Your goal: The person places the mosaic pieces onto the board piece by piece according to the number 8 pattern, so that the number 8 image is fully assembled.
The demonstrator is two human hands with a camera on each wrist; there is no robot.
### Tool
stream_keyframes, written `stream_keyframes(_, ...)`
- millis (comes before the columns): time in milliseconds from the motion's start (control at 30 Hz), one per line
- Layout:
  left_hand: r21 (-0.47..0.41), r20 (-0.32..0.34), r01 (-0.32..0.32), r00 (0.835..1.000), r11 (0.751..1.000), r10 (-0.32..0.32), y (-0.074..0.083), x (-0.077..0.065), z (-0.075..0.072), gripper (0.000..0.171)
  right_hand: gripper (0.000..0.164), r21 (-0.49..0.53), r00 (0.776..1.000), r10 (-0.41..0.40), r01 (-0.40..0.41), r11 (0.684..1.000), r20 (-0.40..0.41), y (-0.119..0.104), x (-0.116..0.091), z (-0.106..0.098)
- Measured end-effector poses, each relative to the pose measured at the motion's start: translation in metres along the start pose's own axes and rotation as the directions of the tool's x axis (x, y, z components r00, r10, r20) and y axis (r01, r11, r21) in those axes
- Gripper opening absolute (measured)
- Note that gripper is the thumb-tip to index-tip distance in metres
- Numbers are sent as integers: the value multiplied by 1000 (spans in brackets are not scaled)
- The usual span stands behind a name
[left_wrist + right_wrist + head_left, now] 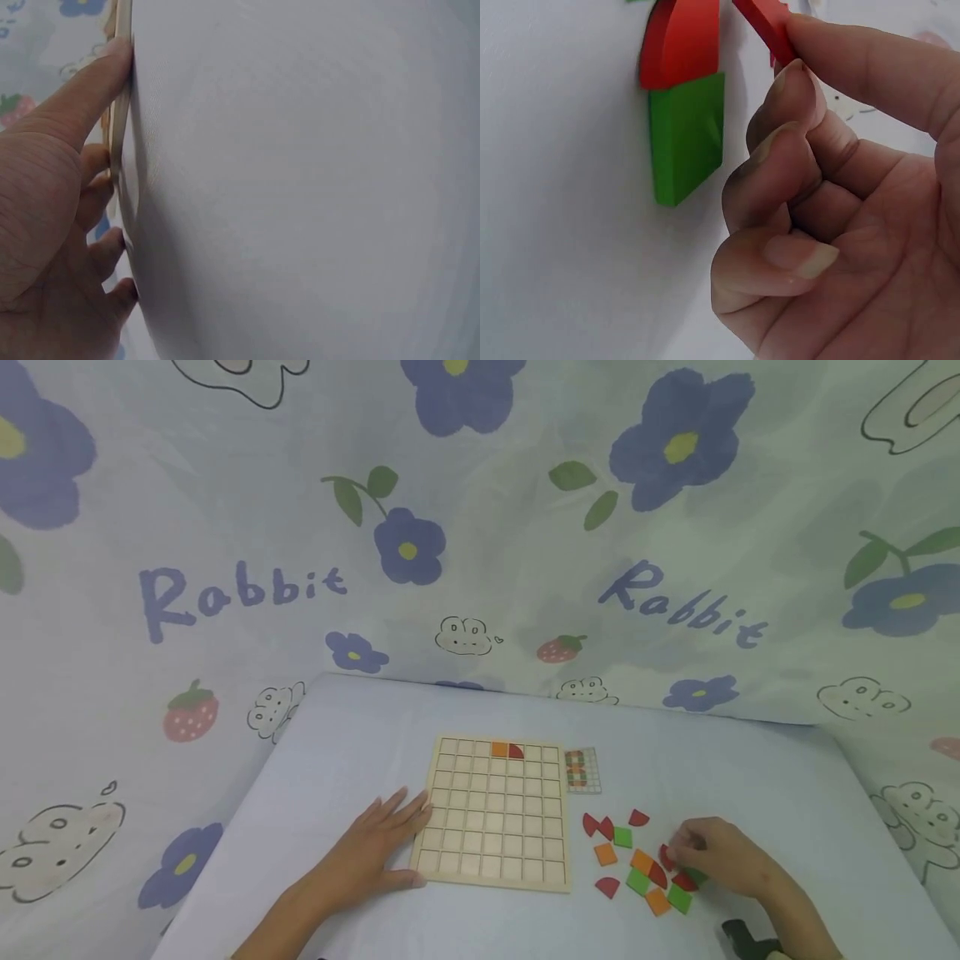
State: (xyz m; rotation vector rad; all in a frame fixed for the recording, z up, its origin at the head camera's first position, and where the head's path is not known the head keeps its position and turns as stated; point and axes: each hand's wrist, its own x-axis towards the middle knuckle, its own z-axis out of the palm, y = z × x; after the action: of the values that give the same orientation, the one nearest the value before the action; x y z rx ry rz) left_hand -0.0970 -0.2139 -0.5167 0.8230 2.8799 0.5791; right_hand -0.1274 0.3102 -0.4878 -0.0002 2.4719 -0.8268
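My left hand (367, 853) lies at the left side of a wooden grid board (487, 822), fingers spread, thumb and fingertips touching its edge. In the left wrist view the thumb lies along the board's side (120, 112). The board's top row holds an orange square tile (499, 749) and a red quarter-circle tile (516, 751). On the right, my right hand (720, 857) pinches another red quarter-circle tile (766, 28) between thumb and index finger; its other fingers are curled. Close beside it in the right wrist view are a green square tile (686, 139) and a red tile (682, 45).
Right of the board lies a scatter of tiles, including a green square (622, 837), an orange square (605, 854) and a red quarter circle (607, 887). A printed pattern card (592, 772) touches the board's upper right side. A black object (742, 939) is near the right wrist.
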Motion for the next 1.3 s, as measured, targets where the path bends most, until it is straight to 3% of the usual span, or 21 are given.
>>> stream_keyframes(300, -7, 22, 14, 1000, 1000, -14, 1, -2, -4, 95, 14, 48, 991, -103, 107, 993, -85, -21, 4, -1)
stream_keyframes(567, -26, 27, 18, 999, 1000, -17, 2, -3, -7, 94, 13, 73, 963, -243, 252, 965, -118, -52, 19, 4)
stream_keyframes(1300, -53, 26, 17, 1000, 998, -15, 2, -5, -5, 94, 19, 238, 946, -214, 273, 932, -245, -168, 109, 32)
